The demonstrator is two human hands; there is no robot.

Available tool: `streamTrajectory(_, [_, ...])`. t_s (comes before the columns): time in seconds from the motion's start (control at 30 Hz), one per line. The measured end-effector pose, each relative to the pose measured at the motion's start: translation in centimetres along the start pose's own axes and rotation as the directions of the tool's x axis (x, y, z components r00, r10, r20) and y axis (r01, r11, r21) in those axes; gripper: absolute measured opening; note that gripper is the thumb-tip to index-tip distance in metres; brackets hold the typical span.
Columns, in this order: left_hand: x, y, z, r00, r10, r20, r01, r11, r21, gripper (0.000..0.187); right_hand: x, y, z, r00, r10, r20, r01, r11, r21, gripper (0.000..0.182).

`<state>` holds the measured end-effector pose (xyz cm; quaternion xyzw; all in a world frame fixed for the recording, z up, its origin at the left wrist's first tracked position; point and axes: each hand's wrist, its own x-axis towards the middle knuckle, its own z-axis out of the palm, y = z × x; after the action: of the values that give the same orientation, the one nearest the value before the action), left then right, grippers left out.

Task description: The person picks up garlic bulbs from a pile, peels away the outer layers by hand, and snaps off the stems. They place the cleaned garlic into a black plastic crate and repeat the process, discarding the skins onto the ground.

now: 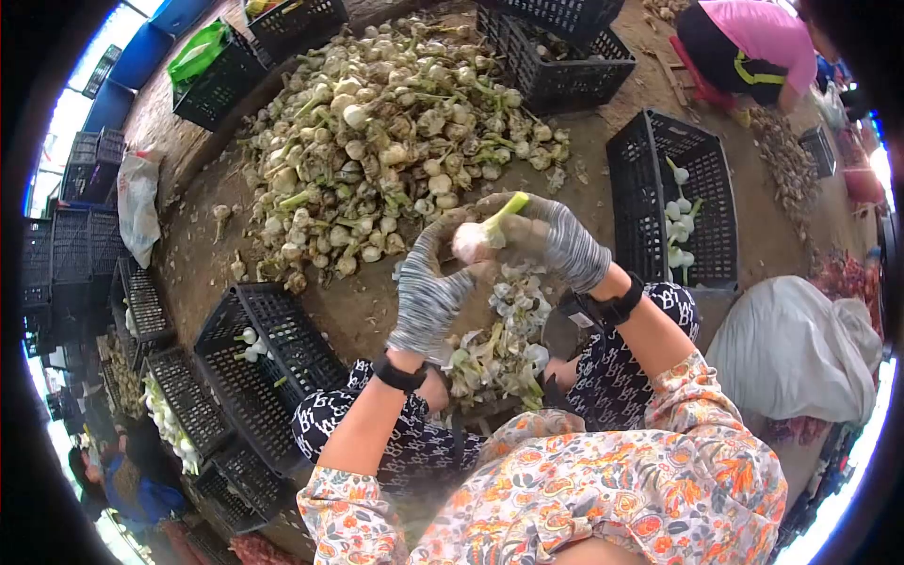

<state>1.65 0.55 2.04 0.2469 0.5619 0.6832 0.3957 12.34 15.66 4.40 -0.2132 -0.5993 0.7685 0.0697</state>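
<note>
Head view: your left hand (pixel 424 294) has its grip around the garlic bulb (pixel 474 242), your right hand (pixel 571 249) pinching its stem (pixel 512 205), near side of the garlic pile (pixel 377 141); uneven pulling could drop it among the peelings (pixel 508 353) below.

The black trousers (pixel 612 384) of the person wearing the camera carry a repeated white print of letter-like figures. The capital letter "B" can be made out many times over both legs, set close together and turned at different angles; the marks joined to it are too small and distorted to read for certain. On the whitish plastic bag (pixel 138 209) at the left edge of the floor area there is red printing near the top and along the side, too blurred to make out. No other words, brands, numbers or signs can be read.
</note>
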Motion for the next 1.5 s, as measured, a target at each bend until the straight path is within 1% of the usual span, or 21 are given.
streamTrajectory(0.03, [-0.1, 0.1, 0.2, 0.999, 0.031, -0.01, -0.031, 0.999, 0.015, 0.067, -0.3, -0.2, 0.4, 0.991, 0.131, -0.024, -0.128, 0.985, 0.115, 0.033])
streamTrajectory(0.07, [-0.1, 0.3, 0.5, 0.998, 0.062, -0.016, -0.061, 0.998, 0.03, 0.066, 0.1, 1.6, 0.5, 0.999, -0.035, -0.036, 0.034, 0.999, -0.038, 0.031])
streamTrajectory(0.1, [-0.1, 0.4, 0.7, 0.996, 0.091, -0.021, -0.09, 0.995, 0.045, 0.066, 0.0, 1.7, 0.6, 0.996, -0.06, -0.059, 0.056, 0.996, -0.064, 0.03])
streamTrajectory(0.23, [-0.3, 0.2, 0.4, 0.996, 0.051, -0.069, -0.053, 0.998, -0.035, 0.059, -0.3, 1.0, 0.8, 0.996, -0.009, -0.09, 0.002, 0.997, -0.075, 0.024])
streamTrajectory(0.3, [0.1, 0.1, -0.2, 0.994, -0.089, -0.056, 0.073, 0.969, -0.235, 0.042, -0.4, 0.8, 0.8, 0.996, 0.028, -0.088, -0.032, 0.998, -0.048, 0.023])
streamTrajectory(0.37, [0.4, -0.2, -0.8, 0.974, -0.225, -0.019, 0.195, 0.882, -0.429, 0.034, -0.7, 1.5, 1.0, 0.995, -0.074, -0.06, 0.059, 0.974, -0.22, 0.023])
streamTrajectory(0.4, [0.6, 0.5, -0.5, 0.964, -0.228, -0.135, 0.191, 0.951, -0.243, 0.04, -0.8, 2.1, 1.1, 0.993, -0.116, -0.035, 0.1, 0.95, -0.295, 0.023])
streamTrajectory(0.5, [1.4, -0.6, -1.1, 0.929, -0.348, -0.125, 0.284, 0.888, -0.36, 0.044, -1.1, 2.8, 1.5, 0.994, -0.101, -0.046, 0.076, 0.923, -0.376, 0.028])
streamTrajectory(0.53, [1.2, -0.6, -1.0, 0.95, -0.309, -0.043, 0.254, 0.845, -0.471, 0.043, -1.1, 2.3, 1.9, 0.992, -0.099, -0.075, 0.067, 0.935, -0.348, 0.03])
streamTrajectory(0.57, [1.1, -0.4, -0.6, 0.963, -0.252, -0.098, 0.192, 0.893, -0.406, 0.043, -1.1, 1.6, 2.2, 0.989, -0.1, -0.107, 0.06, 0.944, -0.323, 0.032])
streamTrajectory(0.63, [0.9, -0.4, 0.1, 0.974, -0.125, -0.19, 0.072, 0.962, -0.263, 0.043, -0.9, 1.1, 2.3, 0.995, 0.027, -0.098, -0.024, 0.999, 0.03, 0.036])
streamTrajectory(0.67, [0.9, -0.6, 0.3, 0.991, -0.049, -0.124, 0.011, 0.957, -0.29, 0.042, -0.8, 1.1, 2.2, 0.992, 0.052, -0.112, -0.034, 0.987, 0.154, 0.036])
streamTrajectory(0.73, [0.6, 0.0, 1.1, 0.984, 0.119, -0.129, -0.129, 0.989, -0.076, 0.038, -0.9, 0.6, 2.3, 0.987, 0.081, -0.138, -0.034, 0.95, 0.311, 0.034])
streamTrajectory(0.8, [0.4, -0.1, 1.4, 0.969, 0.228, -0.094, -0.225, 0.973, 0.045, 0.037, -0.8, 0.6, 2.6, 0.98, 0.065, -0.188, -0.016, 0.967, 0.253, 0.033])
streamTrajectory(0.93, [0.0, 0.3, 1.5, 0.973, 0.216, -0.085, -0.207, 0.973, 0.101, 0.036, -0.3, 1.6, 2.1, 0.974, -0.062, -0.22, 0.082, 0.993, 0.081, 0.031])
streamTrajectory(1.03, [0.2, -0.6, 1.1, 0.968, 0.233, -0.09, -0.223, 0.969, 0.105, 0.036, -0.7, 1.0, 2.1, 0.984, -0.01, -0.178, 0.034, 0.991, 0.132, 0.032])
streamTrajectory(1.13, [0.2, -0.6, 1.2, 0.983, 0.133, -0.125, -0.128, 0.991, 0.049, 0.034, -0.4, 1.9, 1.5, 0.99, -0.031, -0.134, 0.038, 0.998, 0.054, 0.035])
streamTrajectory(1.27, [0.5, -1.2, 0.2, 0.97, -0.191, -0.147, 0.16, 0.967, -0.196, 0.039, -0.7, 3.2, 1.2, 0.979, -0.201, -0.033, 0.188, 0.956, -0.225, 0.04])
streamTrajectory(1.37, [0.7, -0.6, 0.0, 0.859, -0.441, -0.261, 0.35, 0.877, -0.33, 0.045, -1.1, 1.4, 1.1, 0.984, -0.096, 0.148, 0.116, 0.984, -0.133, 0.042])
streamTrajectory(1.4, [1.3, -0.9, -0.2, 0.885, -0.44, -0.152, 0.335, 0.829, -0.448, 0.046, -1.0, 1.7, 1.1, 0.981, -0.043, 0.187, 0.059, 0.995, -0.081, 0.042])
streamTrajectory(1.5, [1.4, -1.0, 0.0, 0.845, -0.486, -0.225, 0.378, 0.839, -0.392, 0.044, -0.8, 1.4, 1.2, 0.989, 0.087, 0.123, -0.081, 0.995, -0.055, 0.042])
